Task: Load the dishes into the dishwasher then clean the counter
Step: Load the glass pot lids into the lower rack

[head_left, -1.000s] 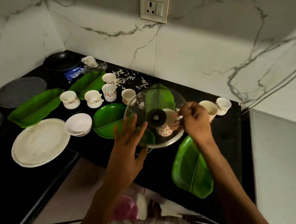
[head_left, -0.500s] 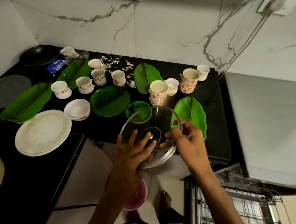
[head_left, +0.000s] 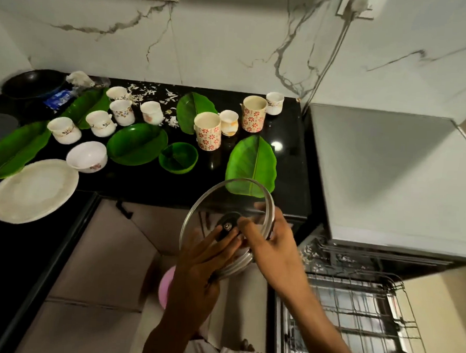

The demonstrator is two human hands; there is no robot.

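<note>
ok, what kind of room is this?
Most likely a home kitchen: a black counter crowded with cups and plates, a pulled-out dishwasher rack, and marble wall with sockets.

Home kitchen: black counter with cups, marble backsplash, open dishwasher rack.

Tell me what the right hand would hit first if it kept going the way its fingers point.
The right hand points up-left along the glass lid, already touching it. Past the lid, probably the small green bowl, though depth is unclear.
</note>
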